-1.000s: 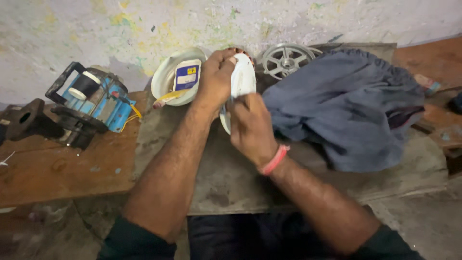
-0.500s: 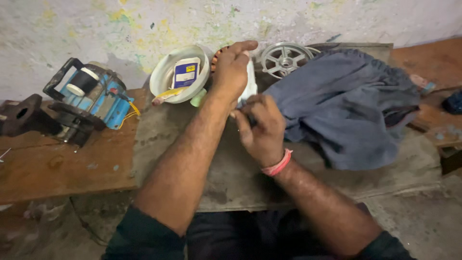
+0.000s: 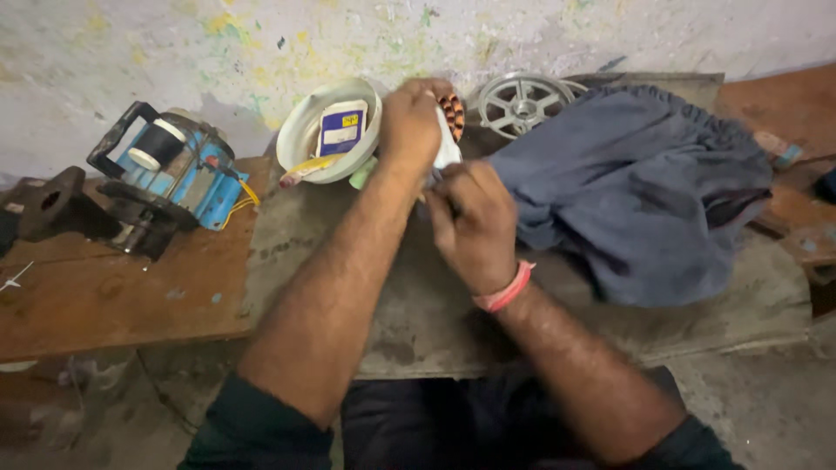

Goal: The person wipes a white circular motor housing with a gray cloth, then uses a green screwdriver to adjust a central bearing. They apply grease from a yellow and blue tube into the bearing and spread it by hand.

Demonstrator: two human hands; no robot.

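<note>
Left hand clenched over the copper-wound stator; right hand pinching its white wrap. Best steadied firmly, wrap worked gently.

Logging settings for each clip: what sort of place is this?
Probably a small motor-repair workshop: a blue motor unit on a worn wooden bench, a metal pulley wheel, and a copper-wound part in the left hand.

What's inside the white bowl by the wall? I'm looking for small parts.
The white bowl holds a small blue-and-white packet and a yellowish strip. The left hand covers its right edge; anything beneath the packet is hidden.
</note>
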